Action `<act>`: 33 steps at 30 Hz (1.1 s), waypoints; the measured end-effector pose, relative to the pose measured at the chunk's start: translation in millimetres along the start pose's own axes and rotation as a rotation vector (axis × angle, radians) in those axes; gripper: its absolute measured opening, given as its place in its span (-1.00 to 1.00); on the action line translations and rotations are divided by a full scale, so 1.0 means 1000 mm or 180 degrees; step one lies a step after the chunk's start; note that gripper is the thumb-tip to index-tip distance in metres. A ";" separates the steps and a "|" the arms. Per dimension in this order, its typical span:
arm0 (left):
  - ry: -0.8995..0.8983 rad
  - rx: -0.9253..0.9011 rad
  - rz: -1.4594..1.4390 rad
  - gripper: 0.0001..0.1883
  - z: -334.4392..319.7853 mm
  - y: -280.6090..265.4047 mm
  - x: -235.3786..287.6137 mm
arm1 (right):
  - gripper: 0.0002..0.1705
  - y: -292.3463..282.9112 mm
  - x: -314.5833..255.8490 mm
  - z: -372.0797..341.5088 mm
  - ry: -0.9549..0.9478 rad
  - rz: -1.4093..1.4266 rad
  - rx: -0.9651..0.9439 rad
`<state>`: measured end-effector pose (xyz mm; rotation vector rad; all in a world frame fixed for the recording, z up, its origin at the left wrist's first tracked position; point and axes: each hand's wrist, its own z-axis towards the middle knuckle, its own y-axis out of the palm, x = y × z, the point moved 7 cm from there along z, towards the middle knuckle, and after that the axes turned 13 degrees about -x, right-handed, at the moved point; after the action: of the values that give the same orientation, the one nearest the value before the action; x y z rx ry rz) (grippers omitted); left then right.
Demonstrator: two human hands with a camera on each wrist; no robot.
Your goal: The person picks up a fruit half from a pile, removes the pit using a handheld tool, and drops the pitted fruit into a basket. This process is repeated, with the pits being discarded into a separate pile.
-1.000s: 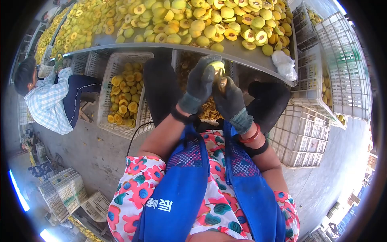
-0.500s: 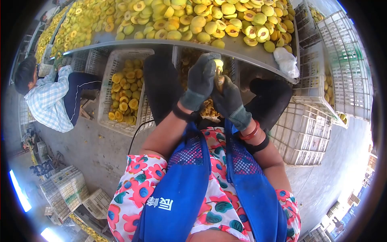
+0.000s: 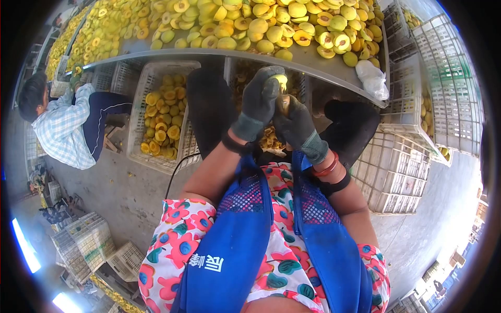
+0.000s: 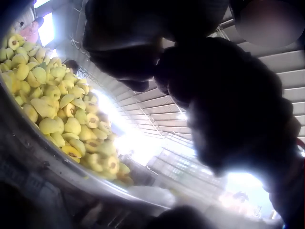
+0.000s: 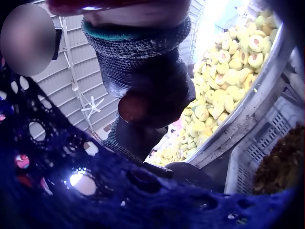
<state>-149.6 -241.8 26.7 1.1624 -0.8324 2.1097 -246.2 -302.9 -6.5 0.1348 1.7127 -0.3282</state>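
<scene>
In the head view, my gloved left hand grips a yellow-green fruit, which shows past the fingertips. Just to its right and slightly lower, my gloved right hand is curled round a small brownish tool pointing up at the fruit. The tool's far end is too small to make out. The left wrist view shows both hands only as dark shapes. From the right wrist, the right hand appears curled, with a round brown end showing. Halved fruit lies heaped on the metal table beyond the hands.
A crate of fruit halves stands left of my legs. Scraps lie below my hands. A white bag rests at the table's right corner, beside stacked crates. Another person sits at the left.
Both hands stay close together and have shifted slightly. The fruit has turned a little in the left hand, and the tool has moved slightly against it.
</scene>
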 end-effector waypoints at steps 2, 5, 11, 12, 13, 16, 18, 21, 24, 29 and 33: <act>-0.0027 0.0029 -0.0076 -0.60 0.000 0.001 0.000 | -0.73 0.000 -0.002 0.000 -0.0125 -0.0346 0.0166; -0.0016 -0.0061 -0.0356 -0.55 -0.003 0.005 0.000 | -0.71 0.003 -0.006 0.000 -0.0371 -0.0347 0.0111; -0.0015 -0.0427 -0.0877 -0.59 0.004 0.005 0.003 | -0.79 0.010 -0.005 -0.009 0.0299 0.1066 -0.0379; -0.0011 -0.0464 -0.0981 -0.64 0.005 0.005 0.003 | -0.81 0.010 -0.007 -0.012 0.0481 0.1394 -0.0563; -0.0037 -0.0492 -0.1057 -0.64 0.004 0.005 0.001 | -0.82 0.011 -0.014 -0.014 0.0552 0.1620 -0.0876; -0.0041 -0.0647 -0.1176 -0.66 0.003 0.006 0.002 | -0.82 0.016 -0.022 -0.025 0.0785 0.2369 -0.1626; 0.0081 -0.0788 -0.1058 -0.66 0.005 0.004 0.010 | -0.80 0.019 -0.017 -0.027 0.0947 0.2947 -0.1935; -0.0162 -0.1007 -0.1456 -0.66 0.003 0.007 0.003 | -0.80 0.025 -0.016 -0.025 0.0652 0.3223 -0.2141; -0.0705 -0.0406 -0.1793 -0.67 -0.005 0.000 -0.004 | -0.82 0.032 -0.016 -0.017 0.0873 0.2776 -0.2141; -0.0508 0.0697 0.0702 -0.65 -0.016 -0.069 -0.015 | -0.81 0.037 -0.017 -0.009 0.0372 0.1938 -0.1961; -0.0778 0.1770 0.1295 -0.63 -0.042 -0.189 -0.037 | -0.80 0.019 0.005 -0.007 0.0684 0.2260 -0.1355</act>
<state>-15.6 -97.6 21.7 1.6748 -0.6395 2.6780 -248.7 -282.8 -13.5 0.4584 1.7855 0.5900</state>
